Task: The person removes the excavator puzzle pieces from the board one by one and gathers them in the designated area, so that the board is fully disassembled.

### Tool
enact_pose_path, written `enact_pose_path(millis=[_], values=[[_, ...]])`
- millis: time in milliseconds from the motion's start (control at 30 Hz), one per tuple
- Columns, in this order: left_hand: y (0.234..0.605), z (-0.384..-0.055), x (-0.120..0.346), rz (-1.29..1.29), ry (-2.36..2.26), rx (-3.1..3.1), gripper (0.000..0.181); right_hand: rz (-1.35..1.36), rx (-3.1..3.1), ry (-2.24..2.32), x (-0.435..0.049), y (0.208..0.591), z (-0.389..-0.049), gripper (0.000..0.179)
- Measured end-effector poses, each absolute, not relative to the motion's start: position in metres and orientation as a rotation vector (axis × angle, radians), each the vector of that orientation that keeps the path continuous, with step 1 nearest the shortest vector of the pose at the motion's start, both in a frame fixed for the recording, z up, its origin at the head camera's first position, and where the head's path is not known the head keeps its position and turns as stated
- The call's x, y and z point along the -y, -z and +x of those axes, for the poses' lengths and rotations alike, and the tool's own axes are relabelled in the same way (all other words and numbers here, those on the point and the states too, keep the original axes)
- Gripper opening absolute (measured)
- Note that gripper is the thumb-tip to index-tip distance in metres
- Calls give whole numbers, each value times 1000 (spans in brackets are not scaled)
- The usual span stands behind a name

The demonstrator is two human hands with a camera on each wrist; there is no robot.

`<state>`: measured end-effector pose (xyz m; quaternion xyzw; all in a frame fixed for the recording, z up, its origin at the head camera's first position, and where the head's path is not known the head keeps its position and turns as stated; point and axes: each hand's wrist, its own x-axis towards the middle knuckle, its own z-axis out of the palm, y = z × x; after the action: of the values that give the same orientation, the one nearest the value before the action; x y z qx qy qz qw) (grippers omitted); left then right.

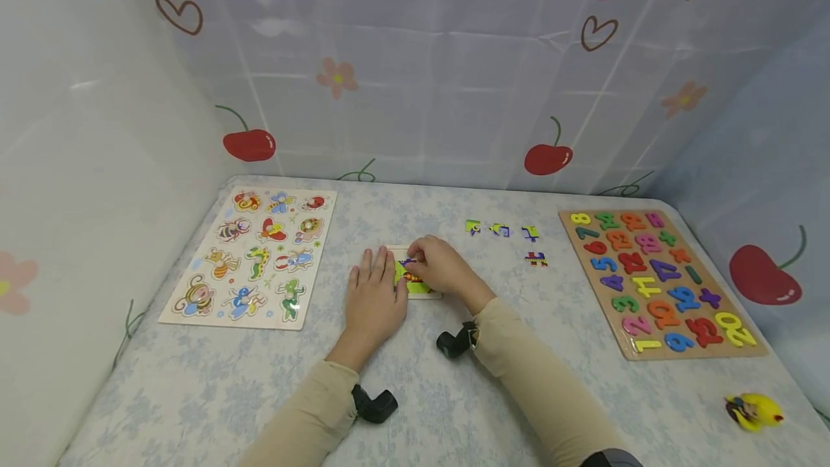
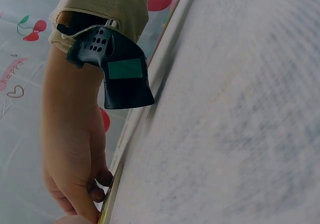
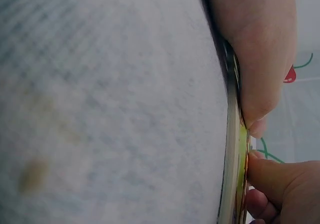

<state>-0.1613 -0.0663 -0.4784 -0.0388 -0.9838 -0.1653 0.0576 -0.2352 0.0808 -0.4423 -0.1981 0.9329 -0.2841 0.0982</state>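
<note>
A small jigsaw board with a pale wooden rim and a green, purple and orange picture lies mid-table. My left hand rests palm down over its left side, fingers straight. Curled over the board's upper right, my right hand pinches a purplish puzzle piece against the picture; the fingertips mostly hide that piece. In the right wrist view the board's edge shows side-on, with the thumb low against its face. Loose jigsaw pieces lie to the right, beyond the right hand.
An insect-and-animal peg puzzle lies at the left. A number puzzle board is at the right, with a yellow toy duck nearer the front. Printed curtains enclose the table's back and sides. Black camera mounts sit at both wrists.
</note>
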Motion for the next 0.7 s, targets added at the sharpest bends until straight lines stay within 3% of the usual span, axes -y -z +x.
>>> enact_pose_path(millis=[700], values=[[478, -161, 65, -100, 515, 3005, 64, -381, -2635, 1274, -108, 432, -239, 18]])
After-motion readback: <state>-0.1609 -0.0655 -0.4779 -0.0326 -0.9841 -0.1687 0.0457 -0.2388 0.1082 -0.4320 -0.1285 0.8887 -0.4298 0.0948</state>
